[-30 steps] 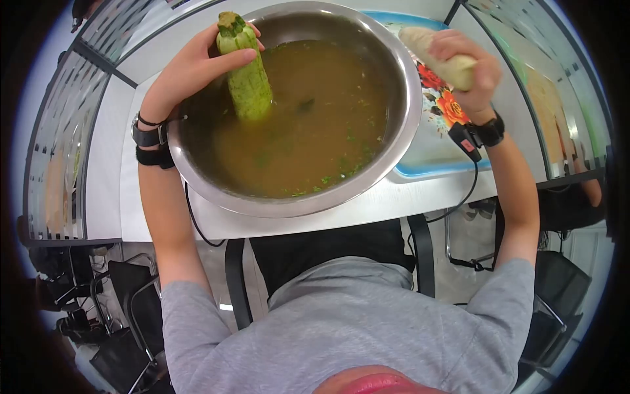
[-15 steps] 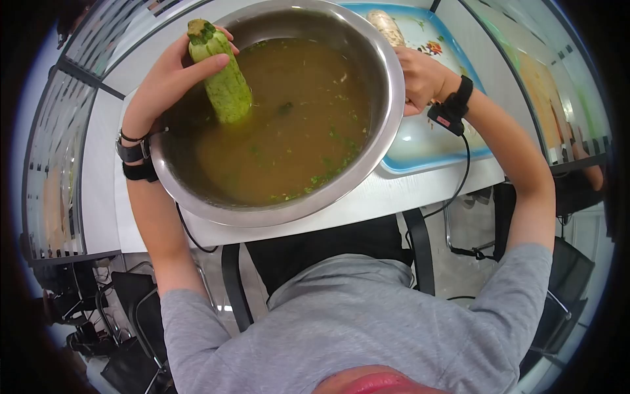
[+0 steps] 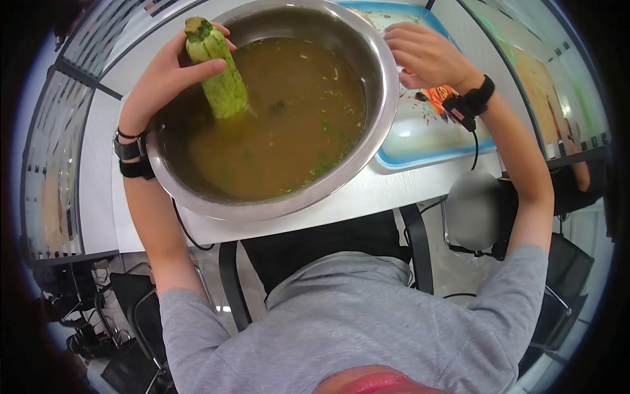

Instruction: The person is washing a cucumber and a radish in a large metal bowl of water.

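My left hand (image 3: 172, 73) is closed around the upper part of a green zucchini (image 3: 224, 85) with a cut stem end. The zucchini stands tilted in a large steel basin (image 3: 289, 209), its lower end under cloudy brown water (image 3: 282, 144). Green bits float on the water. My right hand (image 3: 430, 56) is at the basin's right rim, above a blue-edged tray (image 3: 420, 157). Its fingers are stretched and slightly bent, with the thumb apart; whether they touch the rim I cannot tell.
The basin stands on a white table (image 3: 328, 213) and overlaps the tray's left side. Orange flowers (image 3: 438, 98) are printed on the tray. Glass partitions (image 3: 545, 79) flank the table. A black chair (image 3: 328, 230) is at the front edge, and a cable runs from my right wristband (image 3: 474, 105).
My right hand has moved up and its fingers have straightened. The pale root vegetable seen beside it is out of sight. The basin and zucchini appear slightly further left and up.
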{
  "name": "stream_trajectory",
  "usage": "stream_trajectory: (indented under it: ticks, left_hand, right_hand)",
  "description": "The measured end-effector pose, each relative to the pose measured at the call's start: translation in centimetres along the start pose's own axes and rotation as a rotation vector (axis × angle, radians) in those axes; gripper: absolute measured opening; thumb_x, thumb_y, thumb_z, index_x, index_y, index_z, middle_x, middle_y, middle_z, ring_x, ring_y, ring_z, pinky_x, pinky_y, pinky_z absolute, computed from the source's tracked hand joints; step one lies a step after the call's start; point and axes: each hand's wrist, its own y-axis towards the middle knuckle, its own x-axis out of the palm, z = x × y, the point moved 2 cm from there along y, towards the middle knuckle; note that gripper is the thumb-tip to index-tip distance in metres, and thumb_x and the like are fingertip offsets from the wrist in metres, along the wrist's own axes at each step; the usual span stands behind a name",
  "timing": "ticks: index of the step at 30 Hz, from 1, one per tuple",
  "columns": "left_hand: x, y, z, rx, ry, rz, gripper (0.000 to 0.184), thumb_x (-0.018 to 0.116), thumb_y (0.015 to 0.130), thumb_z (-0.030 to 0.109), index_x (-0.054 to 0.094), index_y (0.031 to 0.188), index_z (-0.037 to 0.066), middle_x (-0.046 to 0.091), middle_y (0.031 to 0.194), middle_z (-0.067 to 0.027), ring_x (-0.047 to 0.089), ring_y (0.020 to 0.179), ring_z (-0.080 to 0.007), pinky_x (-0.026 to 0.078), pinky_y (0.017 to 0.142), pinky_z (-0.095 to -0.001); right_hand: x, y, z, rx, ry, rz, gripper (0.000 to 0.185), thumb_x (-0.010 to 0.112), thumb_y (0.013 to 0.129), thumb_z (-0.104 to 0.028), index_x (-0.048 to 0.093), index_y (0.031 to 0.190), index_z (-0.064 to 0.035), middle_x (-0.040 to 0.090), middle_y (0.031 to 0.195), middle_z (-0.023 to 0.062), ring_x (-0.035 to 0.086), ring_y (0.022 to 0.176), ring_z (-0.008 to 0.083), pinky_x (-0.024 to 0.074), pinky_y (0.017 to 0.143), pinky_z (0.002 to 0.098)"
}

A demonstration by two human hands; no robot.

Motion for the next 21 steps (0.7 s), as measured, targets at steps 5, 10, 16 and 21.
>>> stream_trajectory:
  ticks: [5, 10, 16, 21]
  left_hand:
    - [-0.5, 0.2, -0.6, 0.066, 0.047, -0.065, 0.058, 0.073, 0.09, 0.009, 0.046, 0.141, 0.005, 0.066, 0.13, -0.01, 0.061, 0.122, -0.0187, 0.048, 0.107, -0.0354]
    - [-0.2, 0.2, -0.5, 0.046, 0.012, -0.05, 0.063, 0.076, 0.088, 0.01, 0.045, 0.143, 0.004, 0.064, 0.133, -0.0096, 0.059, 0.125, -0.0194, 0.046, 0.108, -0.0351]
    - [-1.2, 0.1, -0.9, 0.157, 0.163, -0.133, 0.075, 0.087, 0.077, 0.015, 0.052, 0.142, 0.003, 0.062, 0.133, -0.0043, 0.054, 0.129, -0.0179, 0.038, 0.113, -0.0335]
    - [-0.8, -0.1, -1.8, 0.192, 0.103, -0.004, 0.086, 0.091, 0.071, 0.02, 0.049, 0.144, 0.003, 0.061, 0.132, -0.0043, 0.054, 0.125, -0.0174, 0.037, 0.113, -0.033]
  right_hand:
    - [-6.2, 6.0, -1.3, 0.45, 0.031, 0.207, 0.016, 0.067, 0.091, -0.019, 0.063, 0.093, -0.0033, 0.066, 0.083, 0.0068, 0.063, 0.073, 0.0221, 0.0516, 0.07, 0.0358]
    - [-6.9, 12.0, -1.6, 0.638, 0.364, 0.308, 0.02, 0.07, 0.089, -0.011, 0.065, 0.106, 0.0012, 0.072, 0.091, 0.0105, 0.069, 0.07, 0.0246, 0.054, 0.068, 0.0303]
    - [-3.6, 17.2, -1.4, 0.53, 0.386, 0.102, 0.051, 0.072, 0.089, -0.036, 0.06, 0.122, 0.0004, 0.071, 0.106, 0.0178, 0.07, 0.084, 0.0324, 0.0556, 0.077, 0.0372]
    - [-1.6, 20.1, -2.2, 0.586, 0.764, -0.076, 0.053, 0.072, 0.088, -0.044, 0.069, 0.114, 0.0022, 0.073, 0.097, 0.0209, 0.07, 0.088, 0.033, 0.0543, 0.079, 0.038]
